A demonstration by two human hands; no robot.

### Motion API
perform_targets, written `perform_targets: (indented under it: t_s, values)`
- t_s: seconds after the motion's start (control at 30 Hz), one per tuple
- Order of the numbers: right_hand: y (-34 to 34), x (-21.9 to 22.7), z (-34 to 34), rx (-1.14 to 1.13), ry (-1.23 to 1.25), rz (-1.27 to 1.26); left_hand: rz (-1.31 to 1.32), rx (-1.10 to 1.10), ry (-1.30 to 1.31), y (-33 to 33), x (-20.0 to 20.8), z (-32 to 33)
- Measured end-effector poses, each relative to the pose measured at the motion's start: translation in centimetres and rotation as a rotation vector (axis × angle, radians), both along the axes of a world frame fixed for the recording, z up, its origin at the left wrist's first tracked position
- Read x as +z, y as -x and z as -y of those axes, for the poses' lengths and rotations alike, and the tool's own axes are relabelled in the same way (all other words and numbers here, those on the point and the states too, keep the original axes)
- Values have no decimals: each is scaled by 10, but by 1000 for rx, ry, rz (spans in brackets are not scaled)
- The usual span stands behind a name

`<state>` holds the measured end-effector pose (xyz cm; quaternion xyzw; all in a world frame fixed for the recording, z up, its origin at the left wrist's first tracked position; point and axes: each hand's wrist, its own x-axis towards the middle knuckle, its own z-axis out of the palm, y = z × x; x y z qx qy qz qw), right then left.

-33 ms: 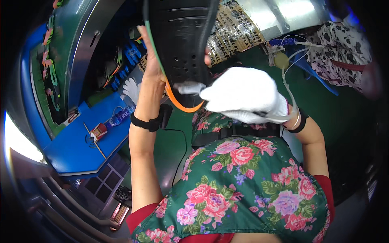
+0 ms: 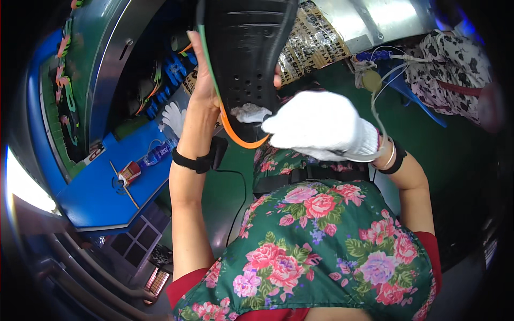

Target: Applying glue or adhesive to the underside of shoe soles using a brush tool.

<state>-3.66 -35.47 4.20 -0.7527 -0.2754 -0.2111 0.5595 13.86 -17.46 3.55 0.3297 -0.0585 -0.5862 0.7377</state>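
My left hand [image 2: 206, 80], bare, is wrapped round a black shoe sole [image 2: 243, 59] at the top middle. Its thumb lies along the left edge and a fingertip shows at the right edge. Small holes dot the sole, and a green-to-orange rim [image 2: 231, 131] runs round its near end. Against that end, a crumpled whitish wad [image 2: 250, 113], perhaps cloth, is pinched by my right hand [image 2: 316, 120]. A white knit glove covers the right hand and hides most of its fingers.
At left stands a blue bench [image 2: 96, 198] with a plastic bottle [image 2: 158, 154], a red packet [image 2: 130, 172] and a white glove [image 2: 174, 119]. Behind the sole are a taped cardboard surface [image 2: 313, 45] and metal panel [image 2: 393, 21]. Hoses [image 2: 383, 88] hang beside patterned cloth [image 2: 447, 64].
The sole has shifted slightly right along with my left hand. The wad, blurred before, now shows sharply at the sole's near end; my gloved right hand has edged a little left.
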Motion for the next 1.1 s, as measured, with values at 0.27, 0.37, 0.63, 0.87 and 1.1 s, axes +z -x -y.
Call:
perform_targets:
  t_s: [0.27,0.37,0.63,0.87,1.1]
  values:
    - [-15,-2,9,344,-310,-192,-109,-152,-28,-3,-2,-4]
    - [-20,-3,7,266,43,12,63,-75,-297,-4,-2,-4]
    - [-35,-2,10,316,-87,-124,202,-22,-487,-5,-12,-2]
    - [-32,14,29,56,-609,-606,-416,204,-157,2,-37,-19]
    - [-46,12,37,-183,-278,-271,-568,382,121,54,-66,-9]
